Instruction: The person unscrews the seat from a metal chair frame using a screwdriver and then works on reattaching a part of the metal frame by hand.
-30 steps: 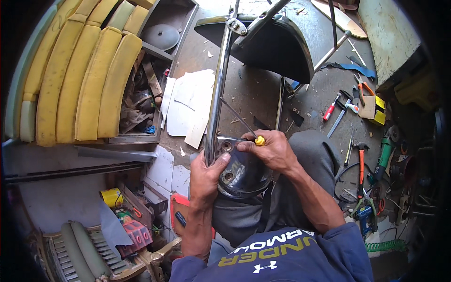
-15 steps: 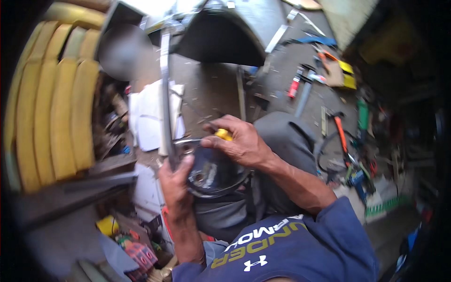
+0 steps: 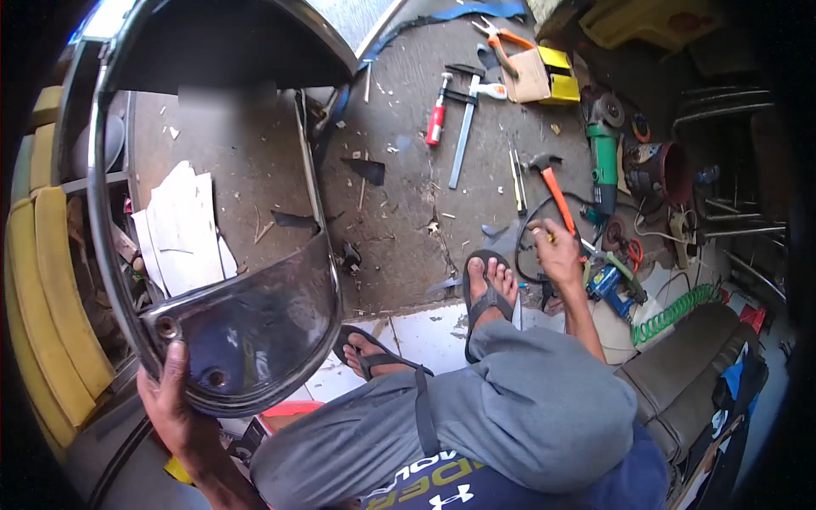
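Observation:
My left hand (image 3: pixel 174 408) is closed round the lower left corner of a dark metal chair frame (image 3: pixel 100 187), its thumb on the panel by a round hole. The frame stands tilted, with a glossy black panel (image 3: pixel 276 319) across its near end and a broad black piece (image 3: pixel 221 51) at its far end. My right hand (image 3: pixel 559 255) is off to the right, away from the frame, with its fingers closed round a small yellow-handled tool that they mostly hide. Just beyond that hand lies a claw hammer (image 3: pixel 557 197) with an orange handle.
On the floor are a red-handled clamp (image 3: pixel 463 119), orange pliers (image 3: pixel 501 42), a green angle grinder (image 3: pixel 603 161), a blue air tool (image 3: pixel 614 287) and a coiled green hose (image 3: pixel 671 314). Yellow cushions (image 3: pixel 64 297) stand at left. White sheets (image 3: pixel 180 229) lie behind the frame.
My right hand has left the panel and moved right, toward the hammer. The frame, held in my left hand, now appears farther left. The view has swung to the right.

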### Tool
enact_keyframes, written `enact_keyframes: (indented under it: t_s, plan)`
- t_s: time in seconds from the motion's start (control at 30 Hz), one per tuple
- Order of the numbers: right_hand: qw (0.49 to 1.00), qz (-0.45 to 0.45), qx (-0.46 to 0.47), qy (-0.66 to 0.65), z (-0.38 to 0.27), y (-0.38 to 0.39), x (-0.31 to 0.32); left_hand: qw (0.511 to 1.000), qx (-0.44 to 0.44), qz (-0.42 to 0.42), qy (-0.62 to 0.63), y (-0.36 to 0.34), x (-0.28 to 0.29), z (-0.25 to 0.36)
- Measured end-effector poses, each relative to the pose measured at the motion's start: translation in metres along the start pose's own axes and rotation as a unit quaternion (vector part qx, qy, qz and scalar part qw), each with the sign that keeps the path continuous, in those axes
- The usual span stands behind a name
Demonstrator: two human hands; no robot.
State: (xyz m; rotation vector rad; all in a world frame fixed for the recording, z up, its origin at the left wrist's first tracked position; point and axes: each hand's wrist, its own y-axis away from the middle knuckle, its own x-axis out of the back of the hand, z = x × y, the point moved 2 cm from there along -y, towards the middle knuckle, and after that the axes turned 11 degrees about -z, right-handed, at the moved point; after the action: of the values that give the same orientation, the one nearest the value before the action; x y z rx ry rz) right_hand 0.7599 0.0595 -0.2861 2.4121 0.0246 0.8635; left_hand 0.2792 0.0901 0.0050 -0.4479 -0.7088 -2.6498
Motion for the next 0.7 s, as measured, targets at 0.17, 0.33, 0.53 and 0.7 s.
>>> enact_keyframes:
  t_s: [0.17,0.33,0.53,0.7]
  plan:
    - [0.990,-0.102,0.082,0.043,-0.019,0.000,-0.042,0.998,-0.010,0.060,-0.019,-0.013,-0.001,0.000]
    - [0.910,-0.220,0.311,0.164,-0.064,-0.013,-0.102,0.998,-0.024,0.032,0.057,-0.015,0.011,-0.010]
    - [0.863,-0.264,0.385,0.193,-0.099,-0.022,-0.184,0.996,-0.024,-0.032,0.077,-0.019,0.014,-0.029]
    - [0.833,-0.303,0.402,0.229,-0.100,-0.009,-0.205,0.996,-0.025,-0.080,0.036,-0.023,0.020,-0.022]
